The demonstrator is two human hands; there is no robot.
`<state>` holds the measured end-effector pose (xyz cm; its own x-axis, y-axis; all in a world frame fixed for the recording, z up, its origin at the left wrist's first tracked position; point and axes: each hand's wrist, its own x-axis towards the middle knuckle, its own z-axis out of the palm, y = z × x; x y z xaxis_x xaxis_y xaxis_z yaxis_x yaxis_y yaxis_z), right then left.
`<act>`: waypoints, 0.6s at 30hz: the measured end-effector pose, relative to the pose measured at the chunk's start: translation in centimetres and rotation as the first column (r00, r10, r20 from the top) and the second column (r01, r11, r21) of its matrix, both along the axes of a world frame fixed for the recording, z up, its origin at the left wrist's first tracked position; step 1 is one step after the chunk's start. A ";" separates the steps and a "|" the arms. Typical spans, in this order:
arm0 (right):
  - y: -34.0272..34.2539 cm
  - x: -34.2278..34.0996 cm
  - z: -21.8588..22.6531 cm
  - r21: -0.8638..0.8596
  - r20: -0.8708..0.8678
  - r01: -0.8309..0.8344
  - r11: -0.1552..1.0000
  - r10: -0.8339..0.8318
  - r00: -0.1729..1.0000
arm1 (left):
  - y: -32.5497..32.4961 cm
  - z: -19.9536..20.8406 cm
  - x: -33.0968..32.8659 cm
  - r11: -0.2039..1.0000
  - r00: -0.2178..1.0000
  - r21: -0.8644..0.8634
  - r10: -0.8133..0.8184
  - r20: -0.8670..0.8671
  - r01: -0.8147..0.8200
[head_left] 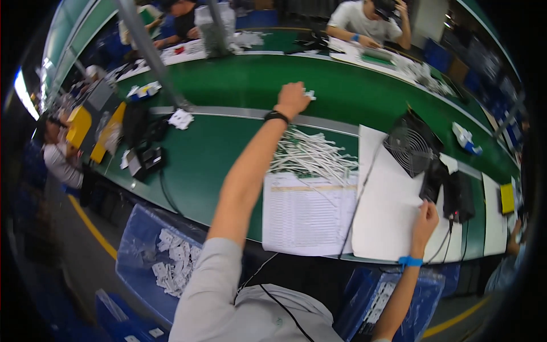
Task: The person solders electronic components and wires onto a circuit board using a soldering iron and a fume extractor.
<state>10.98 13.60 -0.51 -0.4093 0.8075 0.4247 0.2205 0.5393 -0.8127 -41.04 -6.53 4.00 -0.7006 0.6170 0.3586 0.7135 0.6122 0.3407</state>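
Note:
My left hand (293, 100) reaches far forward over the green conveyor belt (228, 85). Its fingers are closed on a small white piece (309, 95) that sticks out to the right. Below that forearm lies a heap of thin white wires (313, 157), partly resting on a printed sheet (307, 219). Farther right, my right hand (424, 222) is held above a white board (379, 216), fingers pinched together. Whatever they may grip is hidden. Just beyond those fingertips are a black fan (409, 149) with a round grille and a black box (459, 196) with cables.
A blue bin (154, 251) lined with plastic holds many white pieces, below the table's front edge at left. Another lined bin (379, 302) stands by my right arm. A metal post (151, 57) rises at left. Co-workers (370, 25) sit across the belt.

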 end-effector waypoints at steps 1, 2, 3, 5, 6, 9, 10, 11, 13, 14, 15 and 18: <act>0.1 0.1 -0.3 -0.012 0.000 -0.002 1.000 0.002 1.000 | 1.2 -2.1 0.0 0.989 0.992 0.120 0.098 -0.073 -0.089; 0.2 1.1 -0.5 -0.019 0.013 0.029 0.999 -0.028 1.000 | 2.5 -3.3 1.1 0.981 0.960 0.101 0.182 -0.212 -0.164; 0.3 1.1 -0.7 -0.017 0.008 0.012 1.000 -0.012 1.000 | 2.1 -3.4 1.1 0.961 0.892 0.097 0.275 -0.360 -0.258; 0.4 0.6 -1.0 0.014 0.015 0.027 1.000 -0.027 1.000 | -1.0 -2.5 -0.9 0.895 0.809 0.165 0.446 -0.383 -0.415; 0.3 0.8 -1.1 0.006 0.008 0.035 0.999 -0.035 0.999 | -2.5 -2.2 -1.7 0.858 0.747 0.122 0.497 -0.441 -0.499; 0.6 1.7 -1.1 0.003 0.043 0.052 0.999 -0.052 0.998 | -10.2 -0.4 -3.9 0.762 0.647 0.075 0.593 -0.479 -0.643; 0.7 1.6 -1.2 0.001 0.041 0.054 0.999 -0.054 0.998 | -13.5 -0.2 -4.8 0.695 0.590 0.076 0.659 -0.466 -0.715; 1.0 1.3 -1.4 0.001 0.019 0.024 1.000 -0.024 1.000 | -17.0 -0.4 -5.6 0.653 0.560 0.057 0.688 -0.461 -0.755; 1.0 1.0 -1.4 0.000 0.001 0.009 1.000 -0.009 1.000 | -23.0 -1.7 -6.6 0.530 0.453 0.016 0.740 -0.497 -0.848; 0.9 0.6 -1.2 0.002 0.000 -0.014 1.000 0.014 1.000 | -26.2 -2.7 -7.4 0.494 0.412 0.005 0.729 -0.547 -0.869; 0.9 0.9 -1.1 0.008 0.013 -0.013 1.000 0.013 1.000 | -26.4 -3.2 -6.2 0.514 0.464 -0.024 0.751 -0.470 -0.857; 0.6 0.6 -0.6 0.023 0.033 -0.010 1.000 0.009 0.999 | -28.8 -6.2 -6.2 0.434 0.393 0.073 0.866 -0.309 -0.898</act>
